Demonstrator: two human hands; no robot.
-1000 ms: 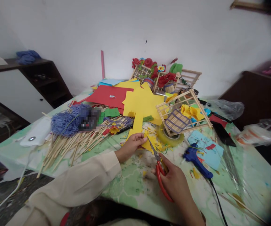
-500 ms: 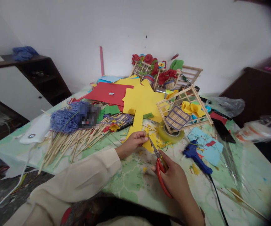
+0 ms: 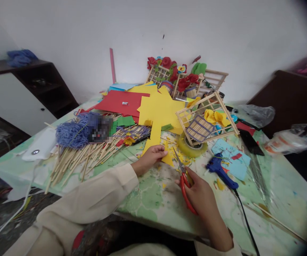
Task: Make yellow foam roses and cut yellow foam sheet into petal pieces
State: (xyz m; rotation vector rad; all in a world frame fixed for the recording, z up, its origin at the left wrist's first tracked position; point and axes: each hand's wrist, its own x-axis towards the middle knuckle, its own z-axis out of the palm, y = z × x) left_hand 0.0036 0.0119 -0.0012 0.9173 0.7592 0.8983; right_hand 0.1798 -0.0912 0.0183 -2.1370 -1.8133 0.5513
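My left hand (image 3: pixel 152 159) pinches a small piece of yellow paper (image 3: pixel 167 159) between thumb and fingers, near the table's front. To its right, my right hand (image 3: pixel 200 192) is wrapped around the red handles of a pair of scissors (image 3: pixel 184 181). The scissor blades point up and left, just apart from the paper's right edge. Behind my left hand lies a large yellow sheet (image 3: pixel 157 110) with a jagged outline and a strip running toward me. Yellow scraps are scattered around the blades.
Wooden sticks (image 3: pixel 73 161) and purple yarn (image 3: pixel 73 131) lie left. A roll of clear tape (image 3: pixel 192 149) sits under a small stick frame (image 3: pixel 205 119). At right are a blue glue gun (image 3: pixel 222 172) with a black cord and light blue paper (image 3: pixel 240 167). Red paper (image 3: pixel 121 103) lies behind.
The scissors have drawn back to the right, off the yellow paper piece. My left hand still holds the piece in nearly the same place.
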